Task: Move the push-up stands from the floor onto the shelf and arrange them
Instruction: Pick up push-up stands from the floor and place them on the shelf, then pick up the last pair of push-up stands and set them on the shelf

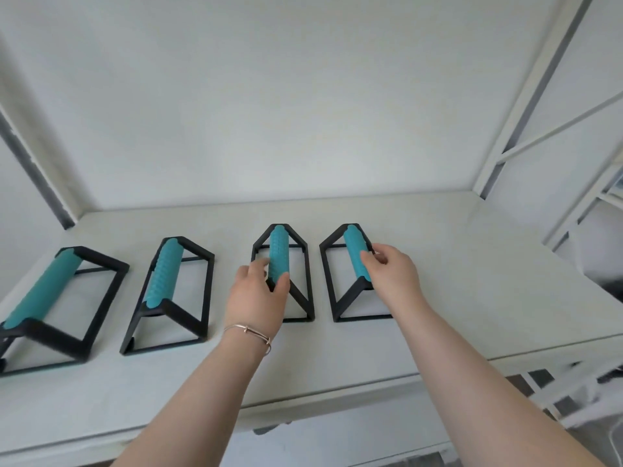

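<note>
Several push-up stands with black triangular frames and teal grips stand in a row on the white shelf (472, 281). My left hand (256, 298), with a thin bracelet on the wrist, wraps around the near end of the teal grip of the third stand (279, 244). My right hand (394, 278) holds the near end of the grip of the rightmost stand (354, 244). Both stands rest flat on the shelf. The far-left stand (43, 291) and the second stand (165, 271) stand untouched, angled slightly to the right.
A white wall closes the back of the shelf. White metal uprights (526, 96) and cross braces frame the right side, and another upright (37, 170) stands at the left. Bare shelf surface lies right of the rightmost stand. The shelf's front edge (337, 392) runs below my forearms.
</note>
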The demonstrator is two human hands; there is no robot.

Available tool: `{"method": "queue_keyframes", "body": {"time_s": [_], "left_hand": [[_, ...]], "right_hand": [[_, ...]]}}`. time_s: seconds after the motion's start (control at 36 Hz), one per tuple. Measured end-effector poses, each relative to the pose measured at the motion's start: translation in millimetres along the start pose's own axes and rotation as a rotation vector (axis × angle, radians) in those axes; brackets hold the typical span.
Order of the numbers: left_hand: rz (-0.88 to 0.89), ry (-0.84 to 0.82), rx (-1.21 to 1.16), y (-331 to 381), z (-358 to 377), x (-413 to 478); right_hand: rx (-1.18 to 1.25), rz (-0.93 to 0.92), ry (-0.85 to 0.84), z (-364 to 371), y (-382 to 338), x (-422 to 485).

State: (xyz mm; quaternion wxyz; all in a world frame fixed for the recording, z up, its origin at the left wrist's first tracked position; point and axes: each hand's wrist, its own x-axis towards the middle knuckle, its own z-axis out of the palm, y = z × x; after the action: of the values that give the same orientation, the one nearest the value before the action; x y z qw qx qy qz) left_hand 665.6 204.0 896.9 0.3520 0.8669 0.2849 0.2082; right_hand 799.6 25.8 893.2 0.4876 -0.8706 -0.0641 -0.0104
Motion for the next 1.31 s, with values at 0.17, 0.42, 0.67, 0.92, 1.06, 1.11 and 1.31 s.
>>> {"method": "queue_keyframes", "body": {"time_s": [0.17,0.42,0.67,0.92,1.06,1.11,1.31], "left_hand": [[0.207,0.082,0.265,13,18,-35],[0.34,0.035,0.519,53,52,-133],[0.374,-0.033,0.534,78,113,-253],[0.253,-0.339,0.667,41,209,-352],[0.151,-0.557,0.654,2,268,-391],[0.118,-0.653,0.664,-18,295,-405],[0.063,-0.832,0.743,-110,399,-442]], "right_hand": [[-0.128,-0.2,-0.021,-21,16,-38],[-0.462,-0.663,0.068,-83,75,-100],[-0.444,-0.7,0.029,-162,168,-166],[-0.503,-0.405,-0.156,-192,314,-235],[-0.548,-0.192,-0.223,-188,397,-270],[-0.561,-0.099,-0.237,-180,431,-283],[-0.598,0.121,-0.339,-127,558,-311]]}}
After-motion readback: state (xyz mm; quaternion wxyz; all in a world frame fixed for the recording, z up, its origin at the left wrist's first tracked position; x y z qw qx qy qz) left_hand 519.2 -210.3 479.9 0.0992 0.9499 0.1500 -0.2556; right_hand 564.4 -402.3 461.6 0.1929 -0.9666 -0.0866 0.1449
